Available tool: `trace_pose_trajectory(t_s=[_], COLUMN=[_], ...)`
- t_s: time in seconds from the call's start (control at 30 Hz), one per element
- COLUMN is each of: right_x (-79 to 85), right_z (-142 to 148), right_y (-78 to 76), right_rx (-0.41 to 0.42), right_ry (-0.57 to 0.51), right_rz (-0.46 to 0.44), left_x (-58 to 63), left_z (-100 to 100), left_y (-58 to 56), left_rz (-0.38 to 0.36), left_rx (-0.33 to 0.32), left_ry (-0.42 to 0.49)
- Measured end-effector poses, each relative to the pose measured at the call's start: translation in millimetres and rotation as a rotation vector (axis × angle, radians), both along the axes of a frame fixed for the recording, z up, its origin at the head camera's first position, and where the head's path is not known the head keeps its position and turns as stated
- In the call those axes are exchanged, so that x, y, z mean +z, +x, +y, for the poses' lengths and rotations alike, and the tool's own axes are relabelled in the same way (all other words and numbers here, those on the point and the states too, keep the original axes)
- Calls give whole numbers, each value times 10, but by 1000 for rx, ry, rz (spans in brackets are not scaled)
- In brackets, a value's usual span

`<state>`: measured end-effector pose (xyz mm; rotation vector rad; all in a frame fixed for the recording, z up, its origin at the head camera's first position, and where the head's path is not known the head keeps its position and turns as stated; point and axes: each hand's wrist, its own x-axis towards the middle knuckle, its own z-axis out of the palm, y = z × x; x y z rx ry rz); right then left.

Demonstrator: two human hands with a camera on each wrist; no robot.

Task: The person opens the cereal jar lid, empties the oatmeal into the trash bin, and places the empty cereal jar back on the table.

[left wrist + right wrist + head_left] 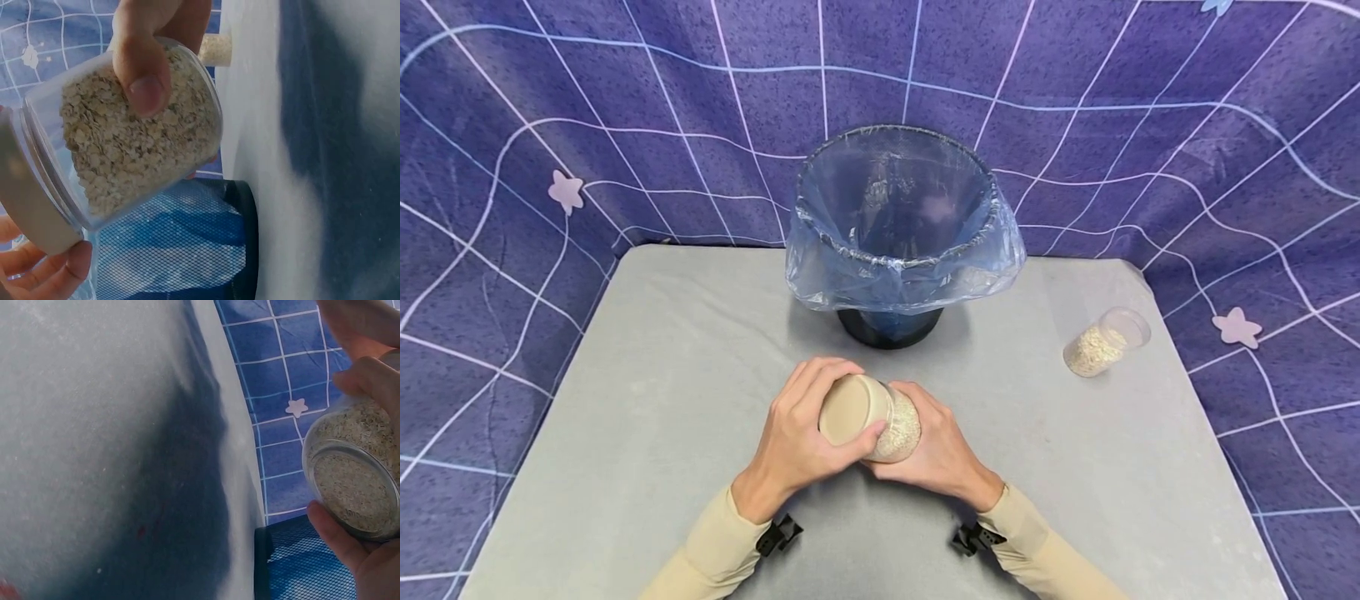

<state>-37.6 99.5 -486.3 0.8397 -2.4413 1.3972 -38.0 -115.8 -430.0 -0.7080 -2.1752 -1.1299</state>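
Both hands hold a clear jar (904, 432) of rolled oats above the grey table, in front of the bin. It is tilted, its beige lid (844, 410) facing left and toward me. My left hand (797, 429) grips the lid by its rim, thumb in front and fingers over the top. The right hand (942, 450) wraps round the jar's body near its base. In the left wrist view the lid sits at the jar's mouth and the oats (137, 150) show through the wall. The right wrist view shows the jar's round bottom (353, 490).
A mesh bin lined with a blue plastic bag (902, 287) stands at the back middle of the table (685, 375). Toward the right stands a second clear jar (1093, 352), lidless, with oats in it. Purple gridded cloth (700, 100) surrounds the table at the back and sides.
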Motion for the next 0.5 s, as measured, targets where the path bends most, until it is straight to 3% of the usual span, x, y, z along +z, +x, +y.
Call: trace_pose_trajectory(t_s=[0.5], right_x=[-2], right_z=[-2], right_y=[2], right_rx=[-11], right_ry=[-11], right_rz=[0], left_x=[18], left_z=[-2], left_y=[16], left_rz=[-111], left_rx=[-11], left_ry=[73])
